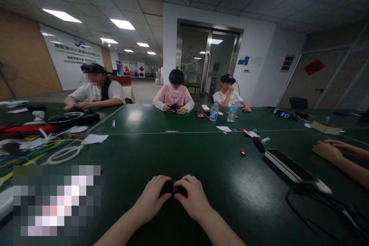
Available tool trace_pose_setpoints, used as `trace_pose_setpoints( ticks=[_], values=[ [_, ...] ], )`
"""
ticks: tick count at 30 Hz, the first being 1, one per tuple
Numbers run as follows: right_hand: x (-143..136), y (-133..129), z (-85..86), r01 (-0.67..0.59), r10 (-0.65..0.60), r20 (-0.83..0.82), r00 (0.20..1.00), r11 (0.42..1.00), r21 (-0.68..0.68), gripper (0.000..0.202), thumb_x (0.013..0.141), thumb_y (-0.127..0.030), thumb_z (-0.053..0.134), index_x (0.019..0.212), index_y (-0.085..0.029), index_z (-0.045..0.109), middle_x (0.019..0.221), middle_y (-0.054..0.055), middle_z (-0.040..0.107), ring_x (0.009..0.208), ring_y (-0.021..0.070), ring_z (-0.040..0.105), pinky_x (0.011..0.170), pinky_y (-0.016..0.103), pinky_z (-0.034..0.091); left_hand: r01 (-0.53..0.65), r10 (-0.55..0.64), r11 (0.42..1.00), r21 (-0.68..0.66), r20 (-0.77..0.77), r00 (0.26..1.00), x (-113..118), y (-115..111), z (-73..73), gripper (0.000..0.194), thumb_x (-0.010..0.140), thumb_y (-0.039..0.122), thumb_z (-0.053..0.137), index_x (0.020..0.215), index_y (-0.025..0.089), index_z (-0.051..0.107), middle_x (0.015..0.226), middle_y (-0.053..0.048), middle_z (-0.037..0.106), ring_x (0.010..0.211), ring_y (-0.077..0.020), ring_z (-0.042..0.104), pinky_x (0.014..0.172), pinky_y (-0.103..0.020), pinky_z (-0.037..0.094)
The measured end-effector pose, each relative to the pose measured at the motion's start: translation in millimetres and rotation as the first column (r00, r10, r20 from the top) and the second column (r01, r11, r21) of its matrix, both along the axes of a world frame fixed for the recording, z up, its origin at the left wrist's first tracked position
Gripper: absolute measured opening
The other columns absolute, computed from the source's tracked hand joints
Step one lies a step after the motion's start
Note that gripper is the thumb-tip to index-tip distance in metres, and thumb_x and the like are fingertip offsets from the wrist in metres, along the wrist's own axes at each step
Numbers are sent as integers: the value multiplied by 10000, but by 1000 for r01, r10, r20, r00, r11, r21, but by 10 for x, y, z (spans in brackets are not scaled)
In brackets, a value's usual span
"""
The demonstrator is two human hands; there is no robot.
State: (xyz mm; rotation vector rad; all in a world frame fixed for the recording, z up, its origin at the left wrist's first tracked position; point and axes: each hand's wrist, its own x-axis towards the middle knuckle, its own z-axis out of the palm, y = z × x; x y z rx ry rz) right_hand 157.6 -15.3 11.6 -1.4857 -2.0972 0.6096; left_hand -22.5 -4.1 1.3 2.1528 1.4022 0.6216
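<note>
Just above the green tabletop, at the near middle, a small black object sits between my two hands. My left hand is closed on its left side, thumb below and fingers over the top. Its right side is gripped the same way by my right hand. Fingers cover most of the object, so its kind cannot be made out. A small red and orange item lies on the table beyond my right hand.
Right of my hands lie a phone-like slab and black cables. Tangled wires and papers occupy the left. Water bottles stand across the table. Three people sit opposite; another person's hands rest at right.
</note>
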Motion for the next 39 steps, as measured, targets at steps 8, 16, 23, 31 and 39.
trace_pose_setpoints(
  ticks=[8,16,23,31,39],
  values=[
    [43,-7,-7,-25,24,-56,998,1000,-12,234,757,-262,577,978,-331,609,983,-15,564,962,179,515,861,325,371,-7,7,1000,4,-13,1000,-12,4,-33,368,747,270,498,1110,210,523,1163,-67,554,1094,-222,477,951,-386,360],
    [79,22,-34,-7,3,-93,996,999,-44,347,700,-221,606,1030,-322,573,1102,-15,533,1056,199,495,908,343,374,-8,8,1000,-11,-12,1000,-11,-3,-9,377,758,287,486,1128,218,516,1177,-64,546,1099,-222,476,951,-384,361],
    [112,54,-91,-20,14,-108,994,998,-62,373,721,-220,576,1083,-305,552,1124,-22,572,1100,200,491,946,358,352,-29,28,999,-44,-25,999,0,-23,47,429,752,278,486,1176,208,487,1215,-67,528,1134,-221,454,981,-387,344],
    [113,69,-117,8,-18,-113,993,996,-92,385,709,-229,585,1088,-292,558,1127,-5,582,1089,210,499,943,363,358,-27,26,999,-33,-16,1000,-4,15,-10,418,738,281,511,1149,209,517,1194,-75,537,1107,-224,472,966,-398,359],
    [90,49,-36,29,-42,-136,990,995,-99,355,703,-212,575,1048,-294,584,1087,-10,606,1060,202,507,940,334,351,-32,32,999,9,-19,999,-5,29,-102,383,757,270,496,1136,223,520,1182,-76,546,1103,-230,476,966,-410,360]
  ],
)
